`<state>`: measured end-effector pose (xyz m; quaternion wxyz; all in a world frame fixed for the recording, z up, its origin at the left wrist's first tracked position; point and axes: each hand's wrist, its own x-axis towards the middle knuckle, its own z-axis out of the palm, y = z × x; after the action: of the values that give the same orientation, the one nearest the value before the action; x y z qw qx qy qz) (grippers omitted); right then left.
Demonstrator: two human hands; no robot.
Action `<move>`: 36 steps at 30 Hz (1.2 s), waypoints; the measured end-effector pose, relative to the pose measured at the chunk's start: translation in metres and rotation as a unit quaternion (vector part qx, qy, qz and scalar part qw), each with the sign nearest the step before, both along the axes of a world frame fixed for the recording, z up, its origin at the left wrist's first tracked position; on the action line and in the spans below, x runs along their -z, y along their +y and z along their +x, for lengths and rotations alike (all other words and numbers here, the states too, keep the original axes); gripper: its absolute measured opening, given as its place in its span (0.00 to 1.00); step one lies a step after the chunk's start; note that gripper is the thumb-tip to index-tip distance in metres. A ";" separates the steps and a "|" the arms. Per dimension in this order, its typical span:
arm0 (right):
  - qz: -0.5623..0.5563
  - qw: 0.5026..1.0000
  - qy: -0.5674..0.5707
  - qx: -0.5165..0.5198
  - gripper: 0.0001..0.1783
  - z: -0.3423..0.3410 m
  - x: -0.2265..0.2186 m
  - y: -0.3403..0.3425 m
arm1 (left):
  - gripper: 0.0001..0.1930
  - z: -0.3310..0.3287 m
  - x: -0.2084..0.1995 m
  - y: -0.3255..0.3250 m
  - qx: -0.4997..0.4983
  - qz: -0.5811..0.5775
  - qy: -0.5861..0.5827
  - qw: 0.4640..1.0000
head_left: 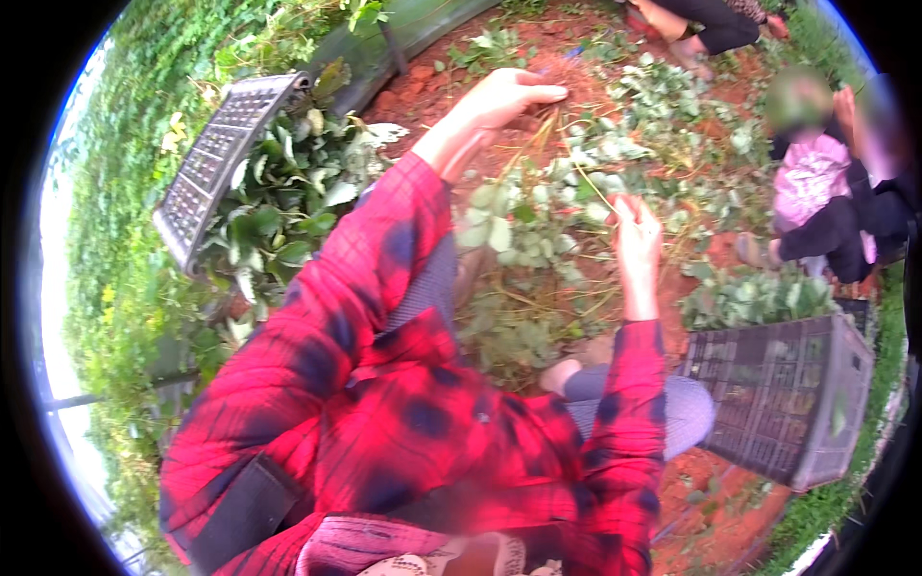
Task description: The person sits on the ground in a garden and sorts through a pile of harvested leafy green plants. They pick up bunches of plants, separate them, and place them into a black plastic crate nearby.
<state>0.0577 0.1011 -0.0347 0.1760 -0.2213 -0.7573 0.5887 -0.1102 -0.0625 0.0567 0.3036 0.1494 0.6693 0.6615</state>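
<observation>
The uprooted plant (pixel 538 136) is at about 1 o'clock in the view, above red soil (pixel 419 88). Its long axis slants, with the reddish roots (pixel 573 77) toward 1 o'clock and the leaves (pixel 499 233) toward 7. The left hand's (pixel 499 100) fingers are closed around its stems beside the roots; the right hand's (pixel 637 240) fingers pinch one thin stem (pixel 588 180), which runs toward 5 o'clock.

Bright daylight, glare at L rim; fisheye bend, blk corners, bit o' blur
</observation>
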 end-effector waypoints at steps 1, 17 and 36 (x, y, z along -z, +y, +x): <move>0.001 0.999 0.037 -0.013 0.11 -0.007 -0.009 -0.011 | 0.20 -0.004 0.003 -0.003 0.005 0.006 0.002 1.000; -0.093 0.982 0.132 -0.101 0.12 -0.063 -0.050 -0.051 | 0.17 -0.004 0.013 0.001 0.014 0.047 0.035 0.998; -0.041 0.996 0.040 -0.066 0.13 -0.048 -0.043 -0.011 | 0.14 0.010 0.012 0.002 -0.021 0.039 0.038 0.998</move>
<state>0.0099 0.0904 0.0084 0.1574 -0.1544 -0.7382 0.6376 -0.1006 -0.0608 0.0451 0.2578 0.1727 0.6569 0.6871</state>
